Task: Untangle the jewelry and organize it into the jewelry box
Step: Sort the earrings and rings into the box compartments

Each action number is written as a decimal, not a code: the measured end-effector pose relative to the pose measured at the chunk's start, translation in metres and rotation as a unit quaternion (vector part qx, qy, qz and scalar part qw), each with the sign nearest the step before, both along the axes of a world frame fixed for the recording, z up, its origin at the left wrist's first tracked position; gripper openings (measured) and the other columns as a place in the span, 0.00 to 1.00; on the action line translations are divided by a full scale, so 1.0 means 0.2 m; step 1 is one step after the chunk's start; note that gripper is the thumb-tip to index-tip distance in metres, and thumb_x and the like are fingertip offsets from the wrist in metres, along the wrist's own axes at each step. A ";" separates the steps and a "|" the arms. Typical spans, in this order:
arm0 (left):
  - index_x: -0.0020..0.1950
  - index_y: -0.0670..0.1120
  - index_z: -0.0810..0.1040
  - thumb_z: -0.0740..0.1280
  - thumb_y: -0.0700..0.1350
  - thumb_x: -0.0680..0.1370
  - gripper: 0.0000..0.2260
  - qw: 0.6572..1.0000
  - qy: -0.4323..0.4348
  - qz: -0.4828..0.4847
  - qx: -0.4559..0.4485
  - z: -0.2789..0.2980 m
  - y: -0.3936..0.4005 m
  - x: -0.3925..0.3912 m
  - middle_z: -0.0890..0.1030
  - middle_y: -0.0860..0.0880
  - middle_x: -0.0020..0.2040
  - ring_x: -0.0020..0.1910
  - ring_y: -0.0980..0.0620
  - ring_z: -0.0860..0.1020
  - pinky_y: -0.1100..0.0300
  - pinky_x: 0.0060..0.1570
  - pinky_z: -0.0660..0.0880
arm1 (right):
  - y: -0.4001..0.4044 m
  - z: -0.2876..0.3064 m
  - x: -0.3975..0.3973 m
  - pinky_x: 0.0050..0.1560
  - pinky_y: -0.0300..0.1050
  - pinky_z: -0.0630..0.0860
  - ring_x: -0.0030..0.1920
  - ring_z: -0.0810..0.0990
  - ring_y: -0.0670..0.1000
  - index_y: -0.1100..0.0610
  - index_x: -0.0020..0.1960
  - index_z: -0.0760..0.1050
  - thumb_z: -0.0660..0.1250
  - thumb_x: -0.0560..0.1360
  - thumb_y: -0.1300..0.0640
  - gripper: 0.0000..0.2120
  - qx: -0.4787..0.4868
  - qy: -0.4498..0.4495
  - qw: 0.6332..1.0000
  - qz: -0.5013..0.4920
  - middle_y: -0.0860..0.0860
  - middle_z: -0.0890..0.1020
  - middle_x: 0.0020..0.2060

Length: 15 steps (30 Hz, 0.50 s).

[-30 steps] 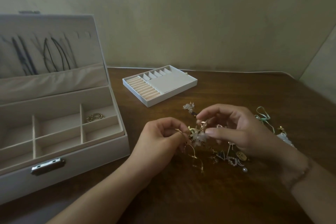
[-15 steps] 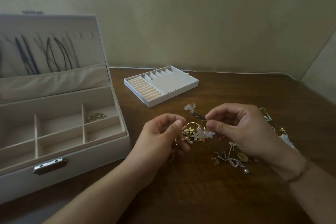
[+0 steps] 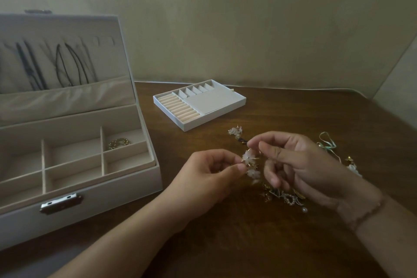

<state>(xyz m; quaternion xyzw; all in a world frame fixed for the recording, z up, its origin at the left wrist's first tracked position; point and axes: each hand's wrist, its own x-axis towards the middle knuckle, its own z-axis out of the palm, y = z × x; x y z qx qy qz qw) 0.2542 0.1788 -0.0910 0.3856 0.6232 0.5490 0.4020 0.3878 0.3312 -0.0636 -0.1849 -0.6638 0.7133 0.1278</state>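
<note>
A dark wooden counter (image 3: 225, 244) stands against a plain wall. Above it the left hand (image 3: 207, 178) and the right hand (image 3: 302, 165) each pinch a white-flowered gold piece (image 3: 250, 160), held between them just off the surface. More tangled jewelry (image 3: 284, 196) lies under the right hand. The open jewelry box (image 3: 79, 201) stands at left, a gold chain (image 3: 118, 143) in its rear right compartment; a removed tray (image 3: 198, 104) lies behind.
</note>
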 end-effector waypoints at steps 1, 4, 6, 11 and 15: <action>0.51 0.46 0.82 0.68 0.46 0.79 0.06 1.000 -0.020 -0.003 -0.003 0.00 0.00 0.00 0.76 0.54 0.30 0.27 0.59 0.71 0.67 0.28 0.68 | 0.00 0.00 0.00 0.20 0.37 0.68 0.24 0.75 0.48 0.58 0.50 0.82 0.69 0.70 0.58 0.10 0.035 0.000 0.999 0.008 0.55 0.84 0.43; 0.49 0.43 0.81 0.67 0.44 0.79 0.06 0.997 -0.080 0.003 0.002 0.01 0.00 -0.01 0.75 0.50 0.33 0.27 0.56 0.69 0.66 0.26 0.66 | 0.00 -0.01 0.00 0.26 0.40 0.72 0.29 0.79 0.51 0.52 0.53 0.81 0.73 0.67 0.57 0.14 0.160 0.001 0.987 0.007 0.53 0.84 0.46; 0.48 0.43 0.81 0.67 0.44 0.79 0.06 0.996 -0.091 0.014 0.007 0.01 0.00 -0.01 0.76 0.47 0.35 0.26 0.56 0.68 0.66 0.25 0.65 | 0.00 -0.03 0.00 0.37 0.42 0.79 0.40 0.83 0.53 0.49 0.55 0.81 0.75 0.65 0.56 0.19 0.187 0.008 0.982 -0.008 0.51 0.84 0.46; 0.47 0.42 0.81 0.67 0.42 0.79 0.05 0.996 -0.077 0.037 0.015 0.01 0.00 0.00 0.74 0.48 0.33 0.26 0.55 0.67 0.66 0.25 0.64 | 0.00 -0.07 0.00 0.49 0.49 0.81 0.57 0.79 0.45 0.37 0.57 0.78 0.74 0.67 0.41 0.19 0.361 0.018 0.932 -0.014 0.39 0.79 0.56; 0.48 0.42 0.82 0.68 0.43 0.79 0.06 0.996 -0.084 0.036 0.013 0.01 0.00 0.00 0.74 0.48 0.32 0.26 0.56 0.68 0.66 0.25 0.65 | -0.01 -0.07 0.00 0.48 0.46 0.80 0.58 0.79 0.44 0.40 0.51 0.82 0.70 0.70 0.41 0.10 0.470 0.052 0.881 -0.021 0.37 0.81 0.54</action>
